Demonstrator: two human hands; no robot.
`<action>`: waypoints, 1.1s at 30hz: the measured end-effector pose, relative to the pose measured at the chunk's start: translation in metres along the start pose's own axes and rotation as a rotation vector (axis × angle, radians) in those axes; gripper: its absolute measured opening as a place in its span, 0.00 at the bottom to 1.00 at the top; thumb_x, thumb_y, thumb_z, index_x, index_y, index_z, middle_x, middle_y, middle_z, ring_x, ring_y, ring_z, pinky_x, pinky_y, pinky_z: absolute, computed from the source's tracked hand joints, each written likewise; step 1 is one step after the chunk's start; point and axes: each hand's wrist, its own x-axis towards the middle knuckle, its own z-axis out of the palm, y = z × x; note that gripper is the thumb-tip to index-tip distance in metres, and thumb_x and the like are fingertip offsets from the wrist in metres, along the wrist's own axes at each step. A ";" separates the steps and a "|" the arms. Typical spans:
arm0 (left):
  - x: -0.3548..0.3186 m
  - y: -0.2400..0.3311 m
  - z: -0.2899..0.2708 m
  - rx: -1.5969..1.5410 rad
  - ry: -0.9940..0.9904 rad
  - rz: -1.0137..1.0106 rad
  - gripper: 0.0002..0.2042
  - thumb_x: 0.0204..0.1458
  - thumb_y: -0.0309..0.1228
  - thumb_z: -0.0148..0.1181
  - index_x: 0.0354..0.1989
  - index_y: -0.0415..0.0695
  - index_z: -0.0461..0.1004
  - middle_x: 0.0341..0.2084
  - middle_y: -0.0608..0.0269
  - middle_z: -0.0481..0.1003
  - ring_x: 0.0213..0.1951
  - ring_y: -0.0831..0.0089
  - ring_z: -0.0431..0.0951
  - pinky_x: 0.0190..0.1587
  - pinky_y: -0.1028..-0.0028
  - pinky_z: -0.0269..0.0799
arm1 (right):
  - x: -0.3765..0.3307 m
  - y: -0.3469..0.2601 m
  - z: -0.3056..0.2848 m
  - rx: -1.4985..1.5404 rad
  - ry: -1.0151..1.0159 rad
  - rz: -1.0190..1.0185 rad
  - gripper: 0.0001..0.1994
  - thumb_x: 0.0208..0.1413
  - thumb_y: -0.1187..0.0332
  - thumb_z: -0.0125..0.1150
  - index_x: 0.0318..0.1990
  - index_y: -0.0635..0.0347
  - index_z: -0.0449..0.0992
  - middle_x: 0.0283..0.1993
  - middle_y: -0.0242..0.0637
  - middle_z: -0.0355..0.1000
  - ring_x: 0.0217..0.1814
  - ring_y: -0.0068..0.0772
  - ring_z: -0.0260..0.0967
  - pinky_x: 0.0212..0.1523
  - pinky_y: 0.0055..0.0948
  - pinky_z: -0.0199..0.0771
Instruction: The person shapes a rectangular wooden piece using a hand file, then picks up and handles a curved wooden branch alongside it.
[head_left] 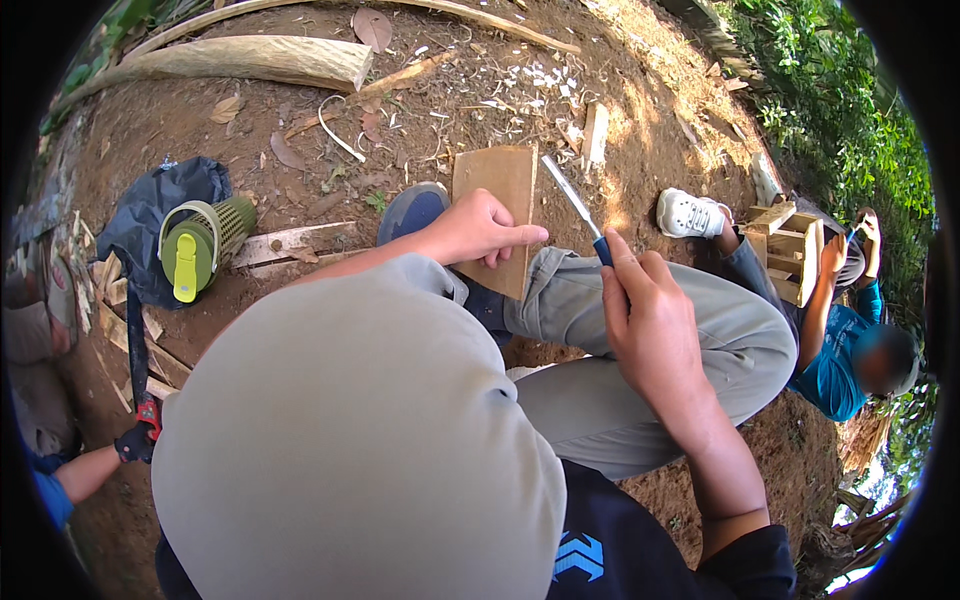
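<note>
A flat, square-cornered wooden board stands by my foot, just beyond my bent legs. My left hand is closed at the board's face, fingers curled, with the thumb stretched across its right edge. My right hand grips the blue handle of a chisel. Its metal blade points up and away to the left, and the tip is beside the board's upper right corner without touching it. Most of the handle is hidden inside my right fist.
A green bottle in a mesh holder lies by a black bag at left. Wood strips, chips and a thick log lie on the soil. One person sits at right by a wooden frame; another person's gloved hand holds a red-handled tool.
</note>
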 end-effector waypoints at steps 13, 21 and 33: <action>0.000 0.002 0.002 -0.016 0.025 -0.007 0.28 0.53 0.51 0.71 0.14 0.38 0.78 0.12 0.61 0.77 0.16 0.76 0.78 0.21 0.75 0.72 | 0.002 -0.004 0.004 0.050 0.042 -0.001 0.18 0.64 0.72 0.59 0.60 0.68 0.75 0.35 0.50 0.70 0.28 0.56 0.75 0.29 0.49 0.76; 0.000 0.003 0.003 -0.029 0.014 -0.045 0.26 0.52 0.50 0.72 0.15 0.38 0.78 0.12 0.62 0.77 0.16 0.77 0.77 0.20 0.76 0.71 | 0.007 -0.022 0.007 -0.198 0.006 0.014 0.23 0.57 0.74 0.60 0.61 0.68 0.73 0.37 0.51 0.73 0.24 0.51 0.77 0.24 0.43 0.79; 0.013 0.003 0.004 -0.087 0.124 -0.031 0.27 0.55 0.49 0.70 0.14 0.40 0.76 0.12 0.63 0.75 0.15 0.77 0.76 0.20 0.75 0.72 | 0.035 -0.032 0.017 -0.328 0.139 0.065 0.23 0.49 0.75 0.63 0.56 0.60 0.78 0.36 0.45 0.75 0.27 0.43 0.80 0.26 0.36 0.79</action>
